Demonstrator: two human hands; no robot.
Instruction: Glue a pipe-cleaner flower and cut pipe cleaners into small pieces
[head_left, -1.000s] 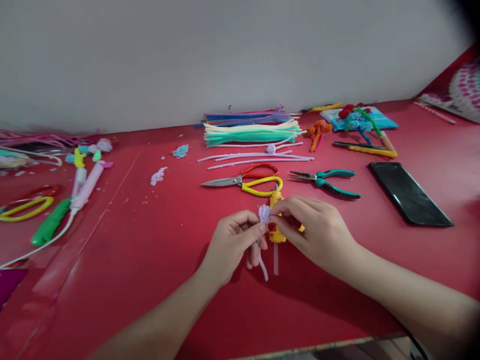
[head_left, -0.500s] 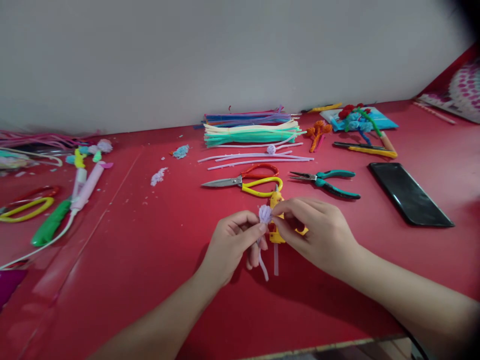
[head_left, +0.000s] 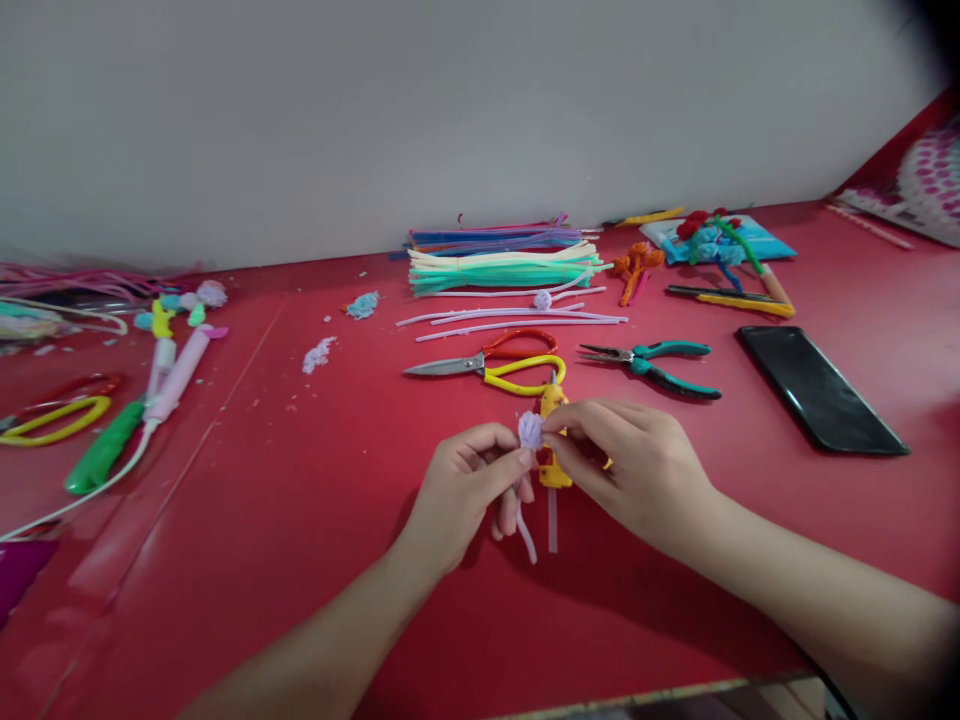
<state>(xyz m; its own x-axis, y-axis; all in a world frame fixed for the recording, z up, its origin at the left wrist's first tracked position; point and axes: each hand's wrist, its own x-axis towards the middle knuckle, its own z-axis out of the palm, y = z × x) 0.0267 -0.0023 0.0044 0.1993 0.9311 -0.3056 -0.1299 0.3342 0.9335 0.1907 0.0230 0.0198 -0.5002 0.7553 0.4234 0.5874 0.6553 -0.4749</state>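
Note:
A small lilac pipe-cleaner flower [head_left: 530,430] is held between my two hands above the red table, its stem hanging down below. My left hand [head_left: 472,485] pinches it at the base, thumb against fingers. From the other side, the thumb and fingertips of my right hand [head_left: 634,460] pinch the flower's right edge. A yellow glue gun [head_left: 556,470] lies just beneath, partly hidden by my right hand, with a clear glue stick [head_left: 553,520] poking out of its near end. Scissors [head_left: 487,363] with red and yellow handles rest beyond it.
Teal-handled pliers [head_left: 649,366] and a black phone [head_left: 821,390] lie to the right. Pipe-cleaner bundles [head_left: 502,268] and loose lilac stems [head_left: 517,322] lie at the back. Lilac fluff [head_left: 319,355] sits left of the scissors. A pink hot tool [head_left: 178,375] with a white cord is further left.
Almost nothing differs; both hands keep their pinch on the flower, and the view has shifted very slightly.

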